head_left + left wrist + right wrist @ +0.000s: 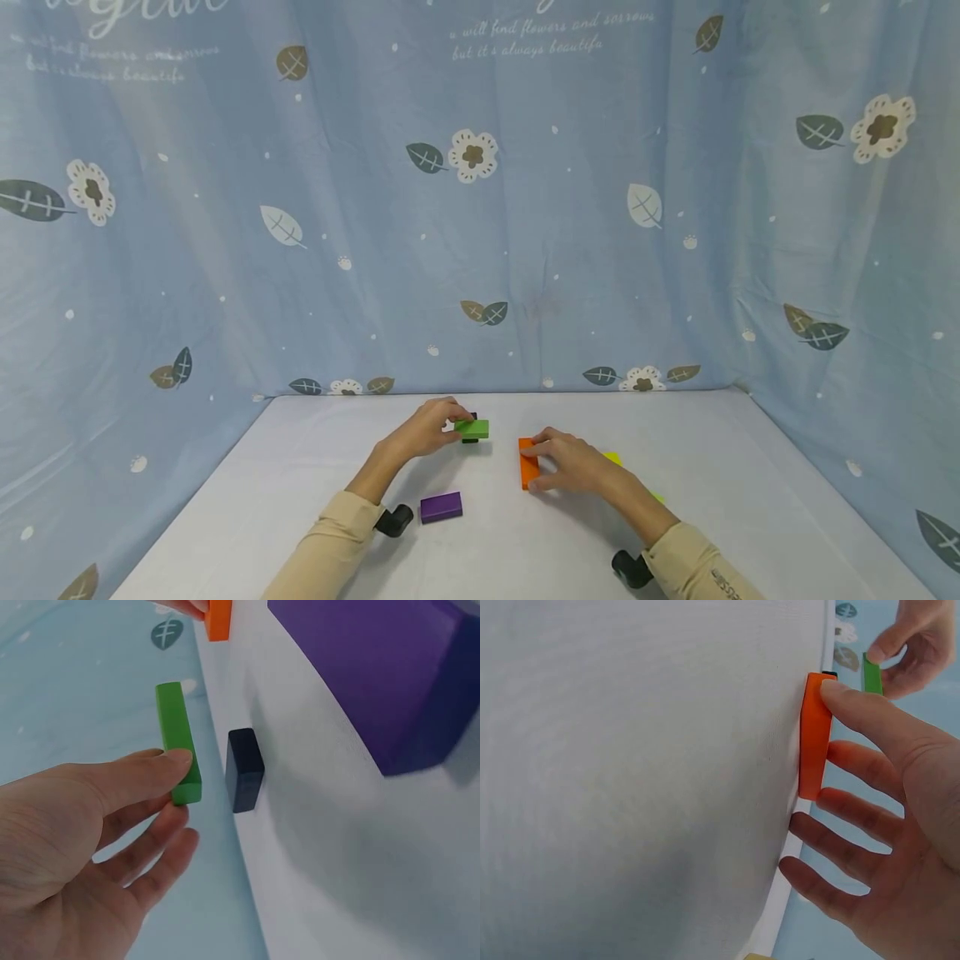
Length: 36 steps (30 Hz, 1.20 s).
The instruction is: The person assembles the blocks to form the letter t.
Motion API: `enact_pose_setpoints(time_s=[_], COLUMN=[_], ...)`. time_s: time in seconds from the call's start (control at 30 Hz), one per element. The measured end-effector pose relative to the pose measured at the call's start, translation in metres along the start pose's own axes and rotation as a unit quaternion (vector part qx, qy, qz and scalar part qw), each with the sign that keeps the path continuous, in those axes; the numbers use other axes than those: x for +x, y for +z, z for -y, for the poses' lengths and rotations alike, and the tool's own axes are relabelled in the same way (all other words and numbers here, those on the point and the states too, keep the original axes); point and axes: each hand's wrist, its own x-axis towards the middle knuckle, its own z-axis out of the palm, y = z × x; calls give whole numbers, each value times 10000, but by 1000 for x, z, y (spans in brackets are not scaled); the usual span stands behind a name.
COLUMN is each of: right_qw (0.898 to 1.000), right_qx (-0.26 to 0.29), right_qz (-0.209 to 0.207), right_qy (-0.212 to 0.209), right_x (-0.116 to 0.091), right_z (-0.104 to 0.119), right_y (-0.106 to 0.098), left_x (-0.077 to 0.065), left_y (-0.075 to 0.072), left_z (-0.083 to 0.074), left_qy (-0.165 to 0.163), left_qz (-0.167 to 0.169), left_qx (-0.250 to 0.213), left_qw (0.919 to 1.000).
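Observation:
My left hand [423, 429] pinches a green block [472, 429] by its left end between thumb and fingers, holding it up off the table. A black block [245, 771] stands on the table just below and behind it, partly hidden by the green one in the head view. To the right, my right hand [573, 462] holds an orange block [528, 464] on the table. In the right wrist view its thumb lies on one end of the orange block [814, 739] and a fingertip meets its side, while the other fingers are spread.
A purple block [441, 507] lies on the white table [510, 550] near my left wrist. Yellow pieces [613, 458] show partly behind my right hand and forearm. Blue patterned curtain [480, 250] hangs along the back and both sides.

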Motion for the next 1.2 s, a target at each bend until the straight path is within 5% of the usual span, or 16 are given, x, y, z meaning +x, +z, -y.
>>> enact_pose_setpoints(time_s=[1.2], right_qw=[10000], right_qx=[-39], right_qz=[-20], right_qy=[-79], right_x=[0], right_z=[-2], right_y=[1], left_x=[35], left_y=[15], left_z=[-14], left_qy=[-89], left_qz=[278], left_qx=[-18], left_qw=[9996])
